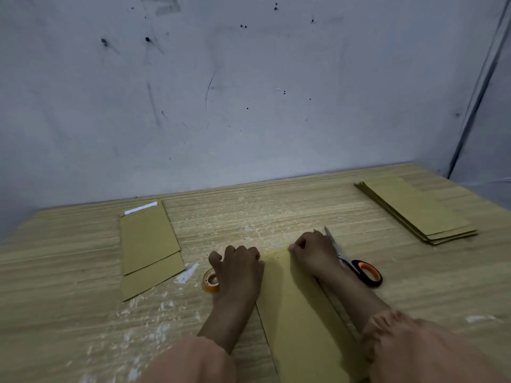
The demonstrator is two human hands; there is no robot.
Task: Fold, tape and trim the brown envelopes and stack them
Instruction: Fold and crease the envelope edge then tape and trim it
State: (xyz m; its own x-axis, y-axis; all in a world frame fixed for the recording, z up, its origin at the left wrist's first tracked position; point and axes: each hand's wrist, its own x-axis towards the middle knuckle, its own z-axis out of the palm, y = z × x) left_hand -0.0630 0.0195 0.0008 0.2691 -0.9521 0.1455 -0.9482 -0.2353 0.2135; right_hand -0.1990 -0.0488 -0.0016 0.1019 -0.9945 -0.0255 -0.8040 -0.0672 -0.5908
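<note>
the envelope point(298, 313) i am working on lies flat on the table point(69, 313) in the lower middle of the frame, its long axis running from the bottom edge up toward the centre, so it points away from me between my forearms. my left hand point(240, 269) sits at its upper left corner with fingers curled down onto the edge; my right hand point(312, 252) is at the upper right corner, fingers bent and seemingly pinching the paper, though i cannot tell how firmly. both are at the far end, about equally near it. i judge a fold along that top edge comes next. the tape point(211, 281) is just left of my left hand, the scissors point(356, 266) just right of my right wrist. one done envelope point(149, 247) lies at centre left; a stack point(417, 211) waits at the right edge.
</note>
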